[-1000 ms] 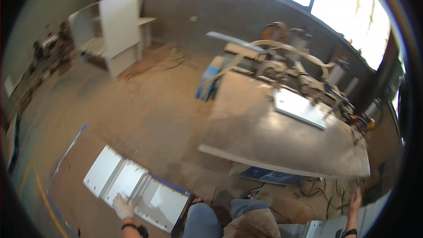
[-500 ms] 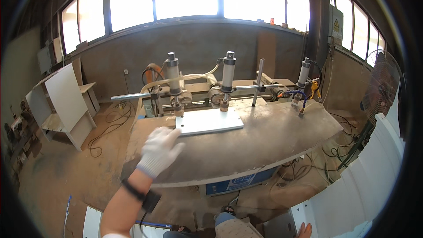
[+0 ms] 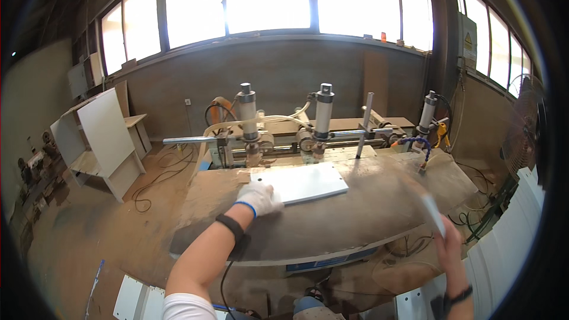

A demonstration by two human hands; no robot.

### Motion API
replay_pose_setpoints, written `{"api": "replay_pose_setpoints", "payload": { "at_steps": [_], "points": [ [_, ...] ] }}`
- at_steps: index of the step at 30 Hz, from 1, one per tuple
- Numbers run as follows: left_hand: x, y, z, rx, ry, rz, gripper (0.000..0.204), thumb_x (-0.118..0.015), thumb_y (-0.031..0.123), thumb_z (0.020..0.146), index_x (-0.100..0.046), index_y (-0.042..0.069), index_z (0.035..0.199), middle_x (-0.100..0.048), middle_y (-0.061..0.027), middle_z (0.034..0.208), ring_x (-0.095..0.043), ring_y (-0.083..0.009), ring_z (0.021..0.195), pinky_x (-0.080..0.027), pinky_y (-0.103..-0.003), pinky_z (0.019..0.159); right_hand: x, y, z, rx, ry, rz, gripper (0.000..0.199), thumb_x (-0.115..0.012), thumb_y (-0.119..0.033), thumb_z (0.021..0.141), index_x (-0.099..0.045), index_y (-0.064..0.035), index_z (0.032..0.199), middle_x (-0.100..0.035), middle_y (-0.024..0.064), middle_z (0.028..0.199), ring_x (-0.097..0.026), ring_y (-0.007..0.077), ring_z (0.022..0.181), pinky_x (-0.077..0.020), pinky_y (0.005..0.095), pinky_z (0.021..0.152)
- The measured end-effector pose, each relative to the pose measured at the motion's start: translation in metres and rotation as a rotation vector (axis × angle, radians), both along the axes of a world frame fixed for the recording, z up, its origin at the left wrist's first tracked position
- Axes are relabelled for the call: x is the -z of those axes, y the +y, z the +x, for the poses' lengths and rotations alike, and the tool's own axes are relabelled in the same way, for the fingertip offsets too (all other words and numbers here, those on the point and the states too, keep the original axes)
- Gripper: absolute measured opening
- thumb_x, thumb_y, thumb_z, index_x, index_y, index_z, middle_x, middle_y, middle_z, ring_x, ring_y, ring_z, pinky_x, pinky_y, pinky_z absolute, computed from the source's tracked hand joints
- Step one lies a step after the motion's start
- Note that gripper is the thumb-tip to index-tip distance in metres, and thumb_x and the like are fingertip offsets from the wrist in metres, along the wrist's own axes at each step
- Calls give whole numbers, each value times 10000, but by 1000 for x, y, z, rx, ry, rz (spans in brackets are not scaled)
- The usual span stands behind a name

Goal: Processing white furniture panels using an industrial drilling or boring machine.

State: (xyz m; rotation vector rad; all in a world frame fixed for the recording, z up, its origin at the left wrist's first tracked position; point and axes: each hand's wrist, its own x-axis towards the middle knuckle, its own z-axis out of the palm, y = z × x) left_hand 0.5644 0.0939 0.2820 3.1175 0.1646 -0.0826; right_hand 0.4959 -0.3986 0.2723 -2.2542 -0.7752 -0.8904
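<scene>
A white rectangular panel (image 3: 303,182) lies flat on the dusty worktable (image 3: 332,225) in front of a machine with upright cylinders (image 3: 284,130). My left hand (image 3: 258,198), in a white glove, rests on the panel's near left corner. My right hand (image 3: 448,242), bare, is at the table's right end and grips a second white panel (image 3: 428,207), blurred by motion and tilted upward. A dark band sits on each wrist.
White panels lie on the floor at lower left (image 3: 139,296) and stand stacked at the right (image 3: 510,249). A white cabinet carcass (image 3: 101,142) stands at the left. Cables trail over the sawdust-covered floor (image 3: 160,172). A fan (image 3: 524,136) stands at far right.
The view swung up from the floor panels to the table. My left hand left the floor panels, reached over the table and came down on the white panel. My right hand rose holding another panel.
</scene>
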Motion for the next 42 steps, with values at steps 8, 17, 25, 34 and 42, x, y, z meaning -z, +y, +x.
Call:
{"api": "replay_pose_setpoints", "payload": {
  "at_steps": [8, 17, 25, 34, 42],
  "points": [
    [45, 33, -225, 167, -503, 51, 451, -736, 275, 673, -616, 51, 1046, -581, -136, 825, -577, -335, 827, -480, -453, 716, 13, 217, 165, -356, 108, -507, 505, -568, 15, 815, -579, -193, 1275, -618, 92, 1247, -593, 317, 1107, -472, 419, 952],
    [205, 101, -541, -1089, -685, -374, 327, -602, 10, 675, -635, 11, 1000, -486, -116, 732, -476, -324, 705, -390, -444, 629, 57, 314, 235, -497, 254, -635, 458, -706, -171, 832, -598, -180, 1277, -523, 140, 1373, -442, 352, 1311, -374, 413, 1100],
    [352, 136, -588, -1198, -298, 241, 405, -596, 36, 740, -651, 176, 1116, -588, -169, 785, -577, -388, 753, -479, -499, 660, 46, 323, 215, -269, 198, -685, 638, -666, -37, 801, -474, -152, 1399, -444, 148, 1454, -367, 336, 1376, -296, 415, 1140],
    [456, 202, -602, -1049, -191, 467, 333, -640, 253, 804, -646, 40, 1060, -616, -204, 1023, -573, -370, 979, -453, -468, 884, 21, 138, 103, -6, 297, -357, 570, -627, 14, 803, -492, -39, 1355, -529, 163, 1367, -496, 301, 1271, -358, 396, 1084],
    [258, 126, -408, -452, -867, -194, 386, -666, 145, 818, -584, -15, 1159, -593, -227, 1088, -557, -405, 1018, -446, -445, 923, 286, -123, -158, 845, 915, -686, 1069, -872, -357, 626, -291, 29, 1437, -482, 267, 1340, -477, 399, 1248, -384, 454, 1055]
  ]
}}
